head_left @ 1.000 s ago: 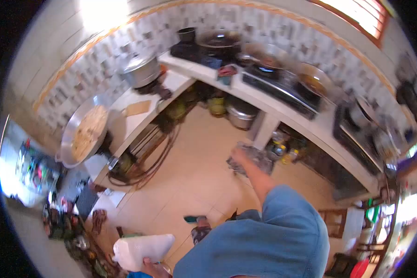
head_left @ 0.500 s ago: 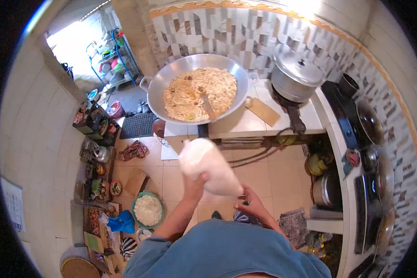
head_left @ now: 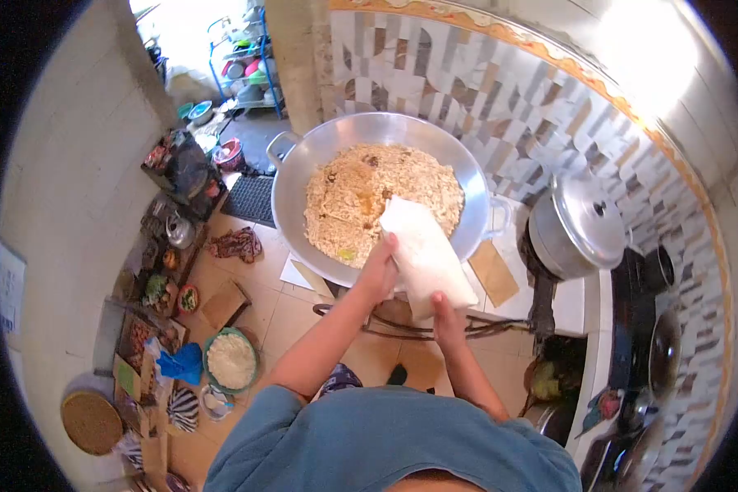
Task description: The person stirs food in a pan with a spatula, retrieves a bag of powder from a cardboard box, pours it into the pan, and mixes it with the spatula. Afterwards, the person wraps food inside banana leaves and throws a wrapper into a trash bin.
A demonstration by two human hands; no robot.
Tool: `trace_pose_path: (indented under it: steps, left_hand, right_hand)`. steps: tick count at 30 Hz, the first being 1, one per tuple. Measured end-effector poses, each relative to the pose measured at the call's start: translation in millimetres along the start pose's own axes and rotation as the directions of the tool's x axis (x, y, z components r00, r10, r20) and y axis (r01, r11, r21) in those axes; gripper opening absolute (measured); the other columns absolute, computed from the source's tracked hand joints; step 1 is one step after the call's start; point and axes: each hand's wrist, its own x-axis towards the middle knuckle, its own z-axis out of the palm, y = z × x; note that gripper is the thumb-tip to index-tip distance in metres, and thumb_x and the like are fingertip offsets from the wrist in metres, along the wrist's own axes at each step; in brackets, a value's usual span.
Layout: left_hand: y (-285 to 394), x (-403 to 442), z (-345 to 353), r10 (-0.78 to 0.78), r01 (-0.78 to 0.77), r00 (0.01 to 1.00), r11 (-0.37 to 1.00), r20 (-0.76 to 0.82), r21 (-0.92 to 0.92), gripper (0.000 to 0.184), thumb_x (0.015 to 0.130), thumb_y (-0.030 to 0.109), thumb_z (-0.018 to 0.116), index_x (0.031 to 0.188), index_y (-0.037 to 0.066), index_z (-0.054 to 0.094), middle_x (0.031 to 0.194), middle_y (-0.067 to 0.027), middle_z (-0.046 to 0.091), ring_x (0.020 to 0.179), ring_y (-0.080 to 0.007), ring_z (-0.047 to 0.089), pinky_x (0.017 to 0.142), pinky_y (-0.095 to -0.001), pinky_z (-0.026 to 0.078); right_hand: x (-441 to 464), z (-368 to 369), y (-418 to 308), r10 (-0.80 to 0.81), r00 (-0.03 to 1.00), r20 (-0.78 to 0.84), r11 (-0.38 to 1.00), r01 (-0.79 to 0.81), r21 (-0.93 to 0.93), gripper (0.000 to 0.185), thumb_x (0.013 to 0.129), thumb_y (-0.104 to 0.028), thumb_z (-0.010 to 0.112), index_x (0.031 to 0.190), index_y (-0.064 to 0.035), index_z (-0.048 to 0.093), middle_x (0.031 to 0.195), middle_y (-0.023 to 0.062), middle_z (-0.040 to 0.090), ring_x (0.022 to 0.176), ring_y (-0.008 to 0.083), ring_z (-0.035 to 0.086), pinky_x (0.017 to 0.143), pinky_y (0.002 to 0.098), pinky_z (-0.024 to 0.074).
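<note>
Hands gripped a white bag, its top above the wide pan of pale food at twelve o'clock.

a lidded pot stands near patterned tiles.

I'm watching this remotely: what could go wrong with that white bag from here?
Two risks, as I judge it. The white bag reaches past the near rim of the wide pan, so anything leaving its lower end could miss the pan. It also looks soft and bulky, gripped by the left hand and right hand on its sides, so it might sag or slip.
</note>
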Motion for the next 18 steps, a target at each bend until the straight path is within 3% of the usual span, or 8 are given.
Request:
trace_pose_path:
  steps: [1,2,5,7,8,11,14,18]
  left_hand:
    - [8.9,15.0,-11.2,0.035,-0.036,0.999,0.998,-0.005,-0.052,0.063,0.09,0.047,0.043,0.13,0.0,0.034,0.126,-0.0139,0.047,0.116,-0.0257,0.046,0.101,-0.0398,0.034]
    - [18.7,26.8,-17.7,0.049,-0.046,0.999,0.99,0.02,-0.133,0.061,0.09,0.046,0.044,0.13,0.001,0.034,0.127,-0.0151,0.047,0.115,-0.0271,0.047,0.1,-0.0404,0.035]
    - [21.2,71.6,-66.9,-0.017,0.003,0.993,0.994,-0.12,-0.11,0.059,0.09,0.048,0.042,0.13,0.004,0.036,0.126,-0.0149,0.048,0.115,-0.0283,0.047,0.101,-0.0436,0.035]
    - [26.6,103.3,-89.2,-0.009,-0.021,0.986,0.985,-0.169,-0.173,0.059,0.089,0.05,0.043,0.127,0.005,0.04,0.123,-0.0153,0.05,0.112,-0.0298,0.049,0.099,-0.0445,0.036]
    - [26.0,112.8,-96.6,-0.009,-0.037,0.979,0.975,-0.204,-0.22,0.06,0.088,0.051,0.043,0.126,0.005,0.042,0.122,-0.0155,0.051,0.111,-0.0305,0.05,0.099,-0.045,0.036]
    - [32.1,143.1,-122.3,-0.137,0.058,0.984,0.85,-0.114,-0.523,0.058,0.088,0.05,0.045,0.123,0.004,0.045,0.117,-0.0154,0.054,0.109,-0.0303,0.051,0.097,-0.0427,0.038]
    - [37.3,162.5,-126.2,-0.151,0.057,0.983,0.798,-0.108,-0.6,0.059,0.087,0.051,0.046,0.122,0.004,0.045,0.117,-0.0161,0.055,0.109,-0.0313,0.052,0.097,-0.0431,0.039]
    - [44.4,175.8,-132.5,-0.314,0.172,0.937,0.796,-0.152,-0.58,0.058,0.087,0.047,0.048,0.124,0.003,0.043,0.119,-0.0162,0.053,0.109,-0.0322,0.051,0.097,-0.0438,0.039]
  right_hand:
    - [18.5,10.5,4.1,0.015,1.0,-0.013,0.992,-0.013,0.129,0.07,0.076,-0.027,0.07,0.129,0.0006,0.034,0.123,0.0105,0.047,0.111,0.0199,0.046,0.093,0.0336,0.0377]
    - [35.2,19.8,7.0,0.022,1.0,-0.014,0.993,-0.021,0.115,0.064,0.075,-0.025,0.07,0.125,0.0023,0.04,0.118,0.0105,0.051,0.107,0.0194,0.049,0.09,0.0323,0.04]
    - [82.5,45.4,13.2,0.042,0.999,0.032,0.994,-0.038,-0.101,0.057,0.074,-0.021,0.071,0.119,0.0037,0.047,0.111,0.0107,0.056,0.101,0.0192,0.054,0.087,0.0304,0.0426]
    - [115.1,65.8,19.2,0.048,0.998,-0.031,0.994,-0.051,-0.096,0.052,0.074,-0.017,0.071,0.116,0.0053,0.05,0.107,0.0112,0.058,0.096,0.0188,0.056,0.083,0.0296,0.0452]
    - [131.3,70.9,25.7,0.04,0.998,-0.049,0.987,-0.048,-0.153,0.05,0.075,-0.016,0.07,0.116,0.0044,0.051,0.107,0.0109,0.059,0.096,0.018,0.056,0.082,0.0292,0.0454]
    - [168.6,95.9,26.4,0.037,0.996,-0.087,0.943,-0.063,-0.326,0.042,0.076,-0.013,0.069,0.112,0.004,0.055,0.103,0.0106,0.061,0.092,0.0168,0.058,0.079,0.0279,0.047]
    - [200.7,110.2,29.9,0.046,0.995,-0.094,0.897,-0.083,-0.435,0.044,0.075,-0.013,0.07,0.112,0.0046,0.055,0.104,0.0112,0.061,0.094,0.0171,0.058,0.081,0.0287,0.0468]
    - [205.6,123.8,30.8,0.039,0.988,-0.15,0.891,-0.103,-0.443,0.044,0.073,-0.012,0.071,0.111,0.0054,0.055,0.103,0.0125,0.062,0.092,0.0185,0.06,0.08,0.0293,0.0476]
